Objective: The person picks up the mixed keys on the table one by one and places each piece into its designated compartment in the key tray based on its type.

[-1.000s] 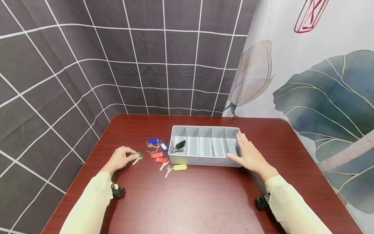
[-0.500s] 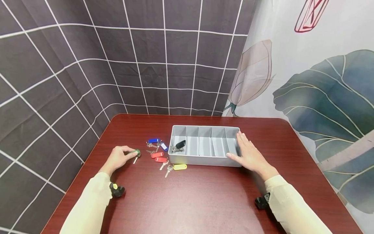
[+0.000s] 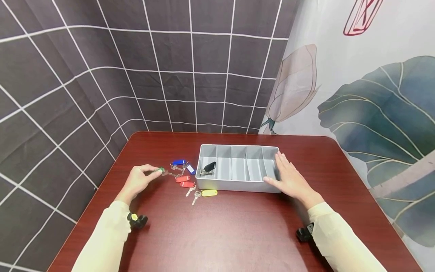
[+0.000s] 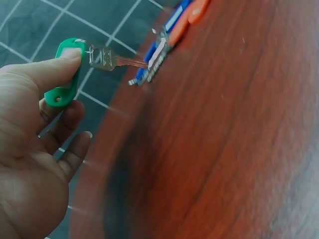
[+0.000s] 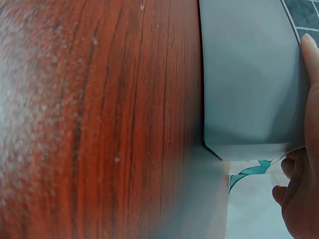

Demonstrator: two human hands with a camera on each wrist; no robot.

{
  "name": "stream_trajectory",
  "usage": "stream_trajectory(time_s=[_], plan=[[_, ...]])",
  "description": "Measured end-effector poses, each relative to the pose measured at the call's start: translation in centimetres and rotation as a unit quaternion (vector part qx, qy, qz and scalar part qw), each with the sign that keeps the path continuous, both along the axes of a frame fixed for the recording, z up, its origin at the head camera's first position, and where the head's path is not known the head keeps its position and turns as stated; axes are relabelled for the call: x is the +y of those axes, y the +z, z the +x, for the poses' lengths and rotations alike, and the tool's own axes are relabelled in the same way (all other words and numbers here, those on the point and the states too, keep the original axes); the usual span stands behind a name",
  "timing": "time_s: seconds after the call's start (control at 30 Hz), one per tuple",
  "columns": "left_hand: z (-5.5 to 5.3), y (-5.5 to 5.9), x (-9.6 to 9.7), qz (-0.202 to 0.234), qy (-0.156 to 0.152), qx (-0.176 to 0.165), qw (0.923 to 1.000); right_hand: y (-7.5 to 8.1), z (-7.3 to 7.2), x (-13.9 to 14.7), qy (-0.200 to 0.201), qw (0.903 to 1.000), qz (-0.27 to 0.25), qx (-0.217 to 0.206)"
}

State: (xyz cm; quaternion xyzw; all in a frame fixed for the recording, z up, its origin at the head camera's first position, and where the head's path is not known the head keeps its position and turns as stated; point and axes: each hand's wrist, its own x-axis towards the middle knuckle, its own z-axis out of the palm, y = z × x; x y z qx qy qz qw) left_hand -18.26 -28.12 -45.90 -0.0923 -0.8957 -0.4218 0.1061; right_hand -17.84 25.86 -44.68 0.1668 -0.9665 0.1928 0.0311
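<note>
My left hand (image 3: 137, 181) pinches a green key tag (image 4: 64, 92) between thumb and fingertips. A key (image 4: 103, 59) hangs from the tag's ring, pointing toward the other keys. My right hand (image 3: 292, 181) rests against the right end of a grey divided tray (image 3: 238, 185), fingers straight along that end and thumb over the front rim. In the right wrist view, the thumb lies along the tray's rim. Inside the leftmost compartment lies a black key tag (image 3: 210, 166) with its key.
Between left hand and tray lie keys with blue tags (image 3: 178, 162), red tags (image 3: 182, 179) and a yellow tag (image 3: 209, 193). All rest on the red-brown table (image 3: 224, 234). A dark grid-patterned curtain (image 3: 170, 75) hangs behind the table.
The left hand has raised the green tag slightly, and its key has swung from pointing down to pointing right. The right hand stays at the tray.
</note>
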Motion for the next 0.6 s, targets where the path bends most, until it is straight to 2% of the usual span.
stream_trajectory(time_s=[0.3, 0.6], plan=[[0.5, 2.0, 1.8, 0.020, -0.009, 0.023, 0.9995, 0.0, -0.1, -0.3, 0.004, 1.0000, 0.000, 0.008], [0.5, 4.2, 4.7, 0.047, -0.046, 0.046, 0.9968, -0.2, 0.0, 0.1, -0.002, 1.0000, 0.001, 0.008]])
